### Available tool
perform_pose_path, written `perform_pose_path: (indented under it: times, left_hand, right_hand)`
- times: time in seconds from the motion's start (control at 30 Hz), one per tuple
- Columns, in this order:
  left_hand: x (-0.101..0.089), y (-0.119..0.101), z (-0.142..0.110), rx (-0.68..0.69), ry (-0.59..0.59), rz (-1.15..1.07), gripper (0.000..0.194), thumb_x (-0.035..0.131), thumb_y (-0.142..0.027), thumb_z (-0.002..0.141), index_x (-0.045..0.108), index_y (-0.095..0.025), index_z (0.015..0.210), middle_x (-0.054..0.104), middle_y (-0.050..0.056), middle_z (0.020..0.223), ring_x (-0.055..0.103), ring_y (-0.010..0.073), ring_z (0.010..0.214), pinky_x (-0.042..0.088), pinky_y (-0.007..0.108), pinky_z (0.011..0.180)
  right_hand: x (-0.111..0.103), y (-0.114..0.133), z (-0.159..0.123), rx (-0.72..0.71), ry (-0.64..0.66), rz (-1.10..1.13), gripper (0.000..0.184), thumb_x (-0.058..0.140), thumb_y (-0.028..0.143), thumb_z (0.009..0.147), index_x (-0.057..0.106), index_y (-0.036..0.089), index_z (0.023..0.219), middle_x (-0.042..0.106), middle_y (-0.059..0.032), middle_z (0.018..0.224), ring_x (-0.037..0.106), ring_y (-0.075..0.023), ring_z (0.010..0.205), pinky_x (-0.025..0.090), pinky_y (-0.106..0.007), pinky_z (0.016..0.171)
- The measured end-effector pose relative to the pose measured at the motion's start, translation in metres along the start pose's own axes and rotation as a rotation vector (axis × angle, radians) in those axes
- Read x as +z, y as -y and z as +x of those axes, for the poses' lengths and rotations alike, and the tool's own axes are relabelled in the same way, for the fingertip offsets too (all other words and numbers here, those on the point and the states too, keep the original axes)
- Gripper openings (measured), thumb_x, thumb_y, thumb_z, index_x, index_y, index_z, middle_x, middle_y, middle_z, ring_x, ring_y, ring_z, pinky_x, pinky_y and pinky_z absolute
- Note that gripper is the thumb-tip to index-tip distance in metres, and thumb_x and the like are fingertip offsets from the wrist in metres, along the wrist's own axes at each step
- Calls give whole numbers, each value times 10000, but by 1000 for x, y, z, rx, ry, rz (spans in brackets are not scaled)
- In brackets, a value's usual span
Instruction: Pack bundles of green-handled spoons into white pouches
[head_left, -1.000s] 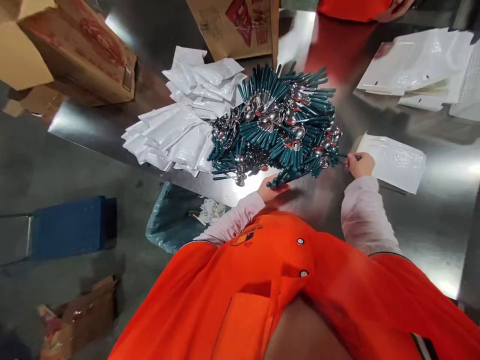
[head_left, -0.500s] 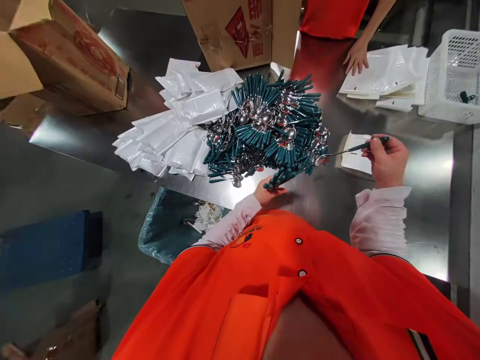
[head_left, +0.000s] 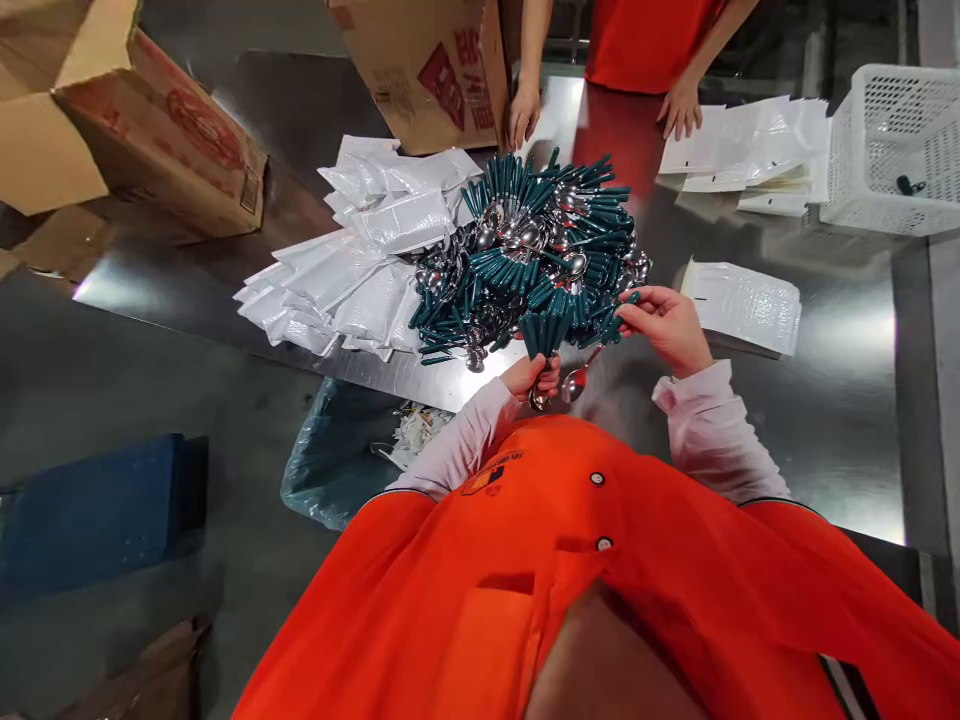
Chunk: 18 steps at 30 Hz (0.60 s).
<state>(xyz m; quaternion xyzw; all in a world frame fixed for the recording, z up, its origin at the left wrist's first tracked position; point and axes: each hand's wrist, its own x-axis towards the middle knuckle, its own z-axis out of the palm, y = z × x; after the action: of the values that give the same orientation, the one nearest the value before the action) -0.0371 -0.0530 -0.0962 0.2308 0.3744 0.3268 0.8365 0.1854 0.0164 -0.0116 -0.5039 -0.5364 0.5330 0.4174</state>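
Note:
Just in front of my body, my left hand (head_left: 534, 378) is closed around a bundle of green-handled spoons (head_left: 543, 334), handles fanned away from me and bowls low by my palm. My right hand (head_left: 670, 325) pinches the handle end of a single spoon (head_left: 575, 385), whose bowl points down and left, close beside the bundle. Beyond both hands lies a big heap of green-handled spoons (head_left: 517, 265) with shiny metal bowls. White padded mailer bags (head_left: 337, 285) are piled against the heap's left side.
A stack of white mailers (head_left: 742, 305) lies right of my right hand. More mailers (head_left: 750, 150) and a white basket (head_left: 874, 190) stand farther right. Cardboard boxes (head_left: 172, 150) are on the left and at the back. A co-worker's hands (head_left: 681, 105) rest across the table. A lined bin (head_left: 330, 460) sits below left.
My right hand has moved left with its spoon toward my left hand. The bundle in my left hand has turned so its handles point away. A co-worker's other hand has come into view.

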Motion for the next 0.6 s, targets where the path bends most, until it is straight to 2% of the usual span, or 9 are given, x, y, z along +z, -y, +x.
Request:
perform_pose_path:
  times: [0.13, 0.2, 0.27, 0.37, 0.43, 0.5, 0.53, 0.6]
  left_hand:
    - [7, 2, 6, -130, 54, -166, 627, 795, -716, 668, 463, -187, 728, 468, -40, 599, 523, 110, 528, 423, 220, 489]
    - [10, 4, 6, -171, 40, -170, 613, 769, -721, 698, 482, -182, 748, 509, -19, 621, 575, 138, 570, 464, 247, 529]
    - [12, 6, 5, -190, 45, -149, 587, 760, -699, 730, 480, -183, 750, 498, -34, 585, 538, 126, 512, 477, 266, 532]
    - [17, 10, 1, -144, 84, -101, 517, 784, -585, 782, 453, -192, 722, 366, -103, 483, 334, 56, 384, 444, 246, 493]
    - [21, 14, -1, -62, 66, -10, 468, 823, -486, 780, 464, -191, 723, 308, -127, 457, 246, 34, 370, 403, 226, 470]
    - [26, 17, 0, 21, -12, 170, 428, 879, -397, 726, 512, -179, 746, 385, -105, 468, 324, 47, 389, 382, 227, 469]
    - [28, 19, 1, 53, -53, 277, 414, 902, -357, 692, 539, -169, 757, 450, -80, 489, 392, 65, 415, 383, 233, 477]
    - [32, 24, 2, 94, -97, 457, 383, 921, -293, 647, 581, -148, 749, 552, -25, 545, 503, 106, 489, 394, 244, 499]
  right_hand:
    - [32, -12, -5, 20, 148, -79, 364, 849, 482, 655, 729, 240, 900, 667, 4, 652, 669, -205, 586, 609, -381, 582]
    - [42, -20, -7, 13, 195, -140, 377, 828, 500, 687, 737, 238, 943, 653, 1, 651, 663, -210, 595, 608, -394, 603]
    - [46, -29, -8, -31, 180, -218, 395, 809, 502, 715, 748, 235, 1000, 658, -10, 703, 665, -215, 642, 612, -413, 658]
    - [45, -42, -11, -178, 41, -334, 555, 826, 490, 703, 724, 256, 1196, 682, -57, 962, 679, -247, 838, 608, -455, 809]
    - [46, -48, -13, -242, -23, -335, 788, 838, 484, 692, 588, 297, 1415, 645, -88, 1172, 668, -273, 984, 592, -476, 878]
    - [50, -53, -18, -260, -11, -267, 949, 824, 490, 709, 408, 337, 1549, 595, -105, 1311, 654, -287, 1079, 581, -487, 904]
    - [53, -53, -21, -271, 9, -229, 957, 812, 495, 723, 376, 349, 1562, 580, -107, 1355, 647, -289, 1115, 575, -488, 915]
    - [60, -53, -29, -323, 55, -195, 818, 793, 506, 746, 487, 347, 1488, 595, -100, 1377, 635, -292, 1168, 560, -485, 948]
